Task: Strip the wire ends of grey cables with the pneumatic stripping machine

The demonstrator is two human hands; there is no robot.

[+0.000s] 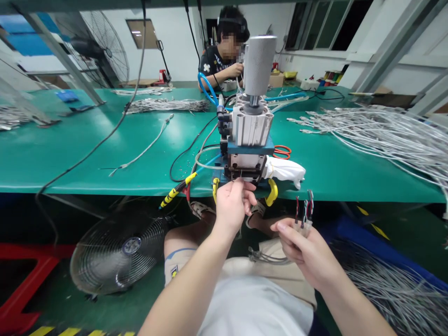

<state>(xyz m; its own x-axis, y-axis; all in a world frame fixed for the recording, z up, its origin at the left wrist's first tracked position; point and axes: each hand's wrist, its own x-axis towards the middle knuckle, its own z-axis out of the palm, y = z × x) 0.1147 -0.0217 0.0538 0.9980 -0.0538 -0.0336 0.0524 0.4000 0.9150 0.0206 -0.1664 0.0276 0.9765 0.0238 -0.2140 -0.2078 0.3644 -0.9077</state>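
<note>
The left hand [233,205] sits at the centre of the frame, just below the front edge of the green table [70,149]. Its fingers are pinched together on a thin wire, holding the wire end against the mouth of the pneumatic press [250,135]. The wire itself is too fine to trace clearly. The right hand [308,252] lies lower right of centre, closed around a small cable bundle [304,217] whose red, black and pale wire ends stand upright above the fingers.

The press stands at the table's front edge, centre of frame, with a grey cylinder [259,65] on top and blue hoses [208,88] leading away behind it. A white cloth [285,170] lies just beside its base on the right, with orange-handled scissors [282,150] behind that. A large heap of grey cables [385,130] covers the right of the table. A floor fan [119,252] stands lower left under the table. A second person [227,51] works at the far side, top centre.
</note>
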